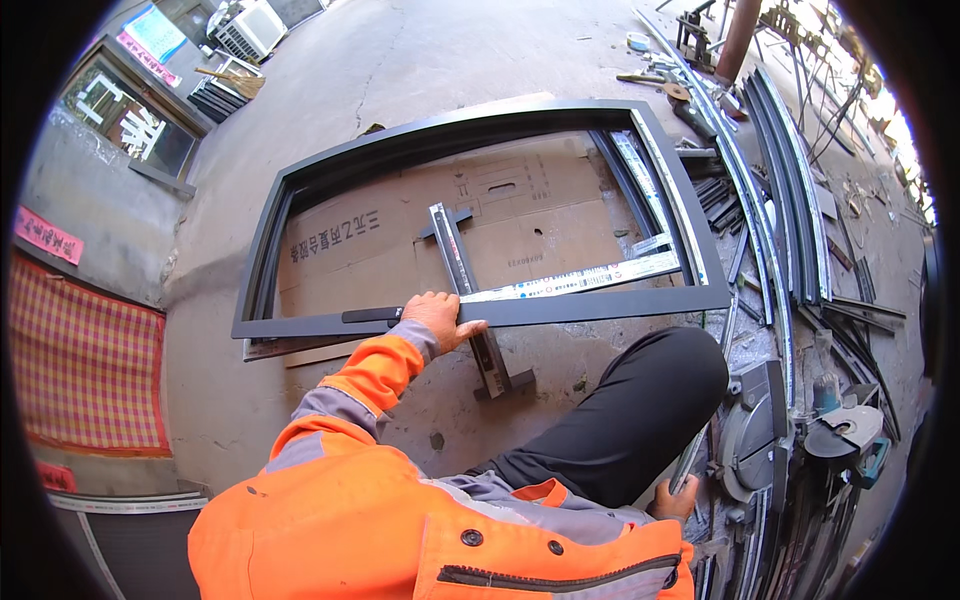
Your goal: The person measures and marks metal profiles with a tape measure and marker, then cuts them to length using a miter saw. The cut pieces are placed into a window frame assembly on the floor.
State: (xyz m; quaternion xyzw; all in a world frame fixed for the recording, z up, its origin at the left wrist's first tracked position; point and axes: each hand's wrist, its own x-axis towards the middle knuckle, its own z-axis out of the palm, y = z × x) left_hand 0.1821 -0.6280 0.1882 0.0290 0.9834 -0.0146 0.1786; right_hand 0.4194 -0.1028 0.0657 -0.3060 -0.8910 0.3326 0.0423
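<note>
A large dark grey window frame [590,312] lies in front of me, tilted, with a slightly curved far edge. My left hand [435,318] is closed over its near rail, the thumb pointing right. Along that rail, a black handle-like piece [372,314] runs up to the hand; I cannot tell if the fingers hold it too. Below the rail passes a dark bar [452,245] with short crosspieces at its ends. Low on the right, beside my bent knee, my right hand [674,499] is curled around a thin metal strip [690,458], its fingers partly hidden.
Flattened cardboard [400,250] lies under the frame. Film-covered strips [580,278] sit inside it. To the right are long metal profiles [745,190], a cut-off saw [845,435] and scattered offcuts. A checked curtain [85,360] hangs at the left wall; an air-conditioner unit [250,32] stands far back.
</note>
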